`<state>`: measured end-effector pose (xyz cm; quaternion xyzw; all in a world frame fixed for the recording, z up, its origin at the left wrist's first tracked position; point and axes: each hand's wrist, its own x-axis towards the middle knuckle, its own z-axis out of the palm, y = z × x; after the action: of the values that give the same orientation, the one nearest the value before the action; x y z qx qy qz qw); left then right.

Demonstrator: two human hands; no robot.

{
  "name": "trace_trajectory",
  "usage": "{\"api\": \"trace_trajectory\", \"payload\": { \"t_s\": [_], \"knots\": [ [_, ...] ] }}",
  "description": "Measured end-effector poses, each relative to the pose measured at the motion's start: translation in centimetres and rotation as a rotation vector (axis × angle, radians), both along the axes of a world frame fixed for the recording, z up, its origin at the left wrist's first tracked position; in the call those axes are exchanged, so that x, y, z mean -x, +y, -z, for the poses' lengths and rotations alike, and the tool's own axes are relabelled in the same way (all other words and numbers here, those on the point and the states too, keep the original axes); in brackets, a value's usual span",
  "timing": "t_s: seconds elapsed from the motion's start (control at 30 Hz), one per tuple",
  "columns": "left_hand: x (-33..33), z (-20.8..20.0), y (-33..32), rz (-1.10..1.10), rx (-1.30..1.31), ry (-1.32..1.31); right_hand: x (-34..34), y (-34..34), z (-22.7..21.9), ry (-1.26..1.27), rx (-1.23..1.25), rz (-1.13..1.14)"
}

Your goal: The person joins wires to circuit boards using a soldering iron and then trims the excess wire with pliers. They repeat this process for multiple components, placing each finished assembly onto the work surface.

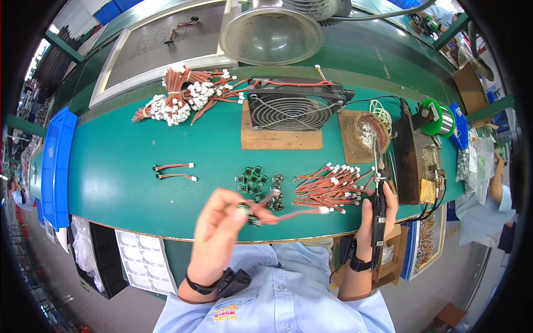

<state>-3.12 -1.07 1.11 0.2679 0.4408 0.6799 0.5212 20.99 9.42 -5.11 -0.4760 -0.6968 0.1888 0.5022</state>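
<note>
My left hand (216, 225), above the table's near edge, pinches a small green circuit board (252, 217) between thumb and fingers. A reddish cable (294, 214) with a white plug stretches from the board toward the right; whether it is attached is blurred. My right hand (388, 208) is closed around a black soldering iron (379, 208), whose tip points away from me, beside a round dish of solder residue (367, 133). Just beyond my left hand lies a cluster of small circuit boards (255, 177). Loose cables with white plugs (327, 188) are heaped between my hands.
Two boards with cables (176, 166) lie at left. Behind are bundled cables (180, 97) and a fan (291, 108) on a wooden board. A soldering station (416, 161) and a solder wire spool (441, 118) stand right. A blue bin (57, 166) edges the left side.
</note>
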Motion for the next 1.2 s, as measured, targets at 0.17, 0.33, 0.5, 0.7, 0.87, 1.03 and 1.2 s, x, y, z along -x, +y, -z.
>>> {"api": "trace_trajectory", "payload": {
  "t_s": [0.17, 0.33, 0.5, 0.7, 0.87, 1.03, 1.2],
  "knots": [
    [4.1, 1.9, -1.1, -0.373, 0.079, 0.399, -0.7, -0.8, 0.4, 0.113, 0.049, -0.111],
    [10.0, 4.7, -4.6, -0.588, 0.317, 0.843, -0.1, -3.2, -0.5, 0.374, 0.158, -0.304],
    [10.8, 5.0, -5.0, -0.721, 0.488, 1.191, 0.3, -4.7, -2.0, 0.671, 0.197, -0.378],
    [10.3, 4.6, -5.1, -0.807, 0.409, 1.389, -0.3, -5.0, -3.4, 1.033, 0.306, -0.424],
    [8.3, 3.0, -4.3, -0.759, 0.312, 1.392, -0.6, -5.1, -3.5, 1.116, 0.343, -0.450],
    [7.5, 2.1, -4.4, -0.763, 0.330, 1.373, -0.5, -5.2, -3.2, 1.098, 0.347, -0.455],
    [5.4, 1.3, -4.0, -0.656, 0.232, 1.110, 0.0, -5.8, -3.5, 0.995, 0.334, -0.436]
  ]
}}
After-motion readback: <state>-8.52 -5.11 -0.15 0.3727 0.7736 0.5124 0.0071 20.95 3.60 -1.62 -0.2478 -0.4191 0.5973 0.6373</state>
